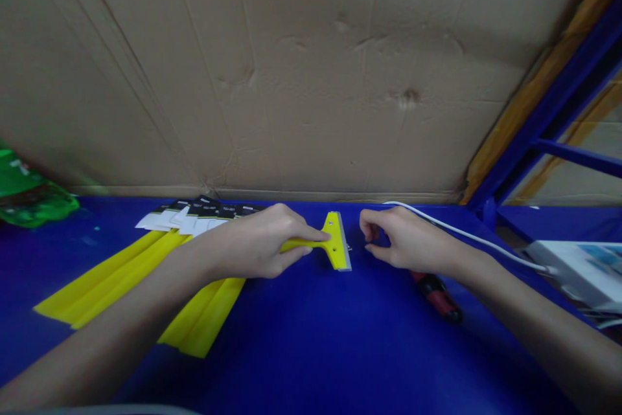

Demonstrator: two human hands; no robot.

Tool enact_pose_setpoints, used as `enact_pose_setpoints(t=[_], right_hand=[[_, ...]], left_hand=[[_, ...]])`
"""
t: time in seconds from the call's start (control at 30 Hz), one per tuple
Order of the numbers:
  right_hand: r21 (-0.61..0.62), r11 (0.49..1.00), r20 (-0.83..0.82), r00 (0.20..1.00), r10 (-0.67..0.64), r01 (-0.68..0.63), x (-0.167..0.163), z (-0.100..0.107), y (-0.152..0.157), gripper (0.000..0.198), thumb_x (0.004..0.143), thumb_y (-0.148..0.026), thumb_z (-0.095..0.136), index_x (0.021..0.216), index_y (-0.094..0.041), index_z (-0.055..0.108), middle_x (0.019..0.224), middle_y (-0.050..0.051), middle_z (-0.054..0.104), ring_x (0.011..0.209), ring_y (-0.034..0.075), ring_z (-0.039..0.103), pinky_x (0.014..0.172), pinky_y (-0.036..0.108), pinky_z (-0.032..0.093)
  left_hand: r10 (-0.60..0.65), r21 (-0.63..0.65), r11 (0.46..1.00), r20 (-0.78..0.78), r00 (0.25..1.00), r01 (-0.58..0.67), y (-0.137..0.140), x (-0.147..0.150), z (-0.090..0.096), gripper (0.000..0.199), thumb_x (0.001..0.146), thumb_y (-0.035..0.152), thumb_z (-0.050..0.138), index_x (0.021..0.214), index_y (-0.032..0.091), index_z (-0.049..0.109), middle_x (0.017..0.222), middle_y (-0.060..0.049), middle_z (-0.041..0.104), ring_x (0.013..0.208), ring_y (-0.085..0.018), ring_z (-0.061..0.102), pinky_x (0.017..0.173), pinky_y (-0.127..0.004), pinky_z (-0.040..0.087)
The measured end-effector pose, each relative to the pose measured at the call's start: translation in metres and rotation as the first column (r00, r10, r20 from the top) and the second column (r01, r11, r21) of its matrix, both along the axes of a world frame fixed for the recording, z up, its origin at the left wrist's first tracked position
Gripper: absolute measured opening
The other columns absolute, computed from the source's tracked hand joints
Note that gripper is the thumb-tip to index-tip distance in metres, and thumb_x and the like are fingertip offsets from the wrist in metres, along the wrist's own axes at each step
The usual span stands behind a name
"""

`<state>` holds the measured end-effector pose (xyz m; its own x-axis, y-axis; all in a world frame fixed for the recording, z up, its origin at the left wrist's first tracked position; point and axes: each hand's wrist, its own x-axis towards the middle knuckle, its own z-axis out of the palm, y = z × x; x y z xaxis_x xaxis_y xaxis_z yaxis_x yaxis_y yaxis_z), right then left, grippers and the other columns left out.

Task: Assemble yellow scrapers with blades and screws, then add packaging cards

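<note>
My left hand (265, 240) is closed around the handle of a yellow scraper (334, 243), its index finger stretched along the neck. The wide head points right, with a metal blade along its edge and a small metal part sticking out at the middle. Just right of the blade, apart from it, my right hand (401, 240) has its fingers curled toward the thumb. Whatever lies between those fingertips, if anything, is too small to make out. Below my right wrist lies a red and black tool handle (440, 298), partly hidden by the hand.
Several yellow strips (121, 266) with black and white card tops lie left, partly under my left forearm. A green bottle (36, 195) rests at the far left. A white cable (466, 237) runs to a white box (583, 269) at right. Cardboard (311, 78) backs the blue table (311, 350).
</note>
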<state>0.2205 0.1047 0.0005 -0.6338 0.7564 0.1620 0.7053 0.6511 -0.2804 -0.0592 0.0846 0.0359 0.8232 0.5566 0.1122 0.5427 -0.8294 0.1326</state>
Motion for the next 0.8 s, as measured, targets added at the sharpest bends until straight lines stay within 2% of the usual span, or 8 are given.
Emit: enact_pose_setpoints(t=[0.23, 0.33, 0.43, 0.63, 0.73, 0.8], right_hand=[[-0.006, 1.0, 0.006, 1.0, -0.001, 0.001, -0.001, -0.003, 0.002, 0.021, 0.079, -0.005, 0.063, 0.079, -0.023, 0.052, 0.07, -0.002, 0.063, 0.061, 0.015, 0.055, 0.06, 0.026, 0.033], [0.038, 0.997, -0.148, 0.987, 0.065, -0.06, -0.005, 0.005, -0.003, 0.021, 0.081, -0.008, 0.065, 0.079, -0.023, 0.05, 0.072, -0.003, 0.064, 0.064, 0.013, 0.058, 0.062, 0.024, 0.038], [0.132, 0.976, -0.286, 0.937, 0.203, -0.171, -0.011, 0.011, -0.012, 0.022, 0.085, -0.01, 0.067, 0.082, -0.023, 0.05, 0.077, -0.003, 0.065, 0.068, 0.013, 0.06, 0.066, 0.023, 0.041], [0.419, 0.863, -0.166, 0.911, 0.378, -0.281, -0.023, 0.006, -0.021, 0.02, 0.097, -0.009, 0.058, 0.08, -0.019, 0.057, 0.075, 0.002, 0.061, 0.068, 0.015, 0.055, 0.067, 0.026, 0.04], [0.483, 0.807, -0.052, 0.909, 0.413, -0.339, -0.024, 0.008, -0.024, 0.021, 0.099, -0.011, 0.054, 0.082, -0.016, 0.063, 0.078, 0.007, 0.066, 0.075, 0.019, 0.059, 0.071, 0.029, 0.043], [0.495, 0.788, 0.034, 0.914, 0.405, -0.367, -0.024, 0.012, -0.027, 0.021, 0.097, -0.011, 0.053, 0.081, -0.016, 0.065, 0.078, 0.009, 0.067, 0.078, 0.021, 0.06, 0.074, 0.032, 0.044]], left_hand=[[0.007, 0.001, 1.0, -0.006, 1.0, -0.007, -0.001, 0.001, -0.001, 0.036, 0.098, 0.019, 0.06, 0.133, 0.016, 0.072, 0.126, -0.009, 0.078, 0.112, -0.029, 0.075, 0.097, -0.041, 0.058], [0.003, 0.003, 1.0, 0.0, 1.0, -0.003, -0.001, 0.001, -0.001, 0.035, 0.098, 0.019, 0.06, 0.131, 0.016, 0.073, 0.125, -0.009, 0.079, 0.111, -0.03, 0.076, 0.095, -0.04, 0.059], [-0.022, 0.007, 1.0, 0.032, 0.999, 0.022, -0.001, 0.002, 0.0, 0.035, 0.097, 0.016, 0.061, 0.13, 0.017, 0.074, 0.12, -0.008, 0.081, 0.103, -0.028, 0.078, 0.09, -0.037, 0.059], [-0.01, -0.031, 0.999, 0.055, 0.998, 0.012, -0.002, 0.003, 0.002, 0.035, 0.098, 0.018, 0.06, 0.131, 0.018, 0.072, 0.118, -0.007, 0.082, 0.1, -0.025, 0.078, 0.084, -0.032, 0.057], [0.011, -0.047, 0.999, 0.047, 0.999, -0.008, -0.002, 0.002, 0.001, 0.035, 0.098, 0.019, 0.06, 0.131, 0.019, 0.072, 0.12, -0.007, 0.081, 0.103, -0.025, 0.077, 0.087, -0.032, 0.056], [0.029, -0.041, 0.999, 0.049, 0.998, -0.027, -0.001, 0.001, 0.0, 0.035, 0.098, 0.021, 0.059, 0.131, 0.019, 0.073, 0.122, -0.007, 0.08, 0.105, -0.025, 0.077, 0.089, -0.033, 0.055]])
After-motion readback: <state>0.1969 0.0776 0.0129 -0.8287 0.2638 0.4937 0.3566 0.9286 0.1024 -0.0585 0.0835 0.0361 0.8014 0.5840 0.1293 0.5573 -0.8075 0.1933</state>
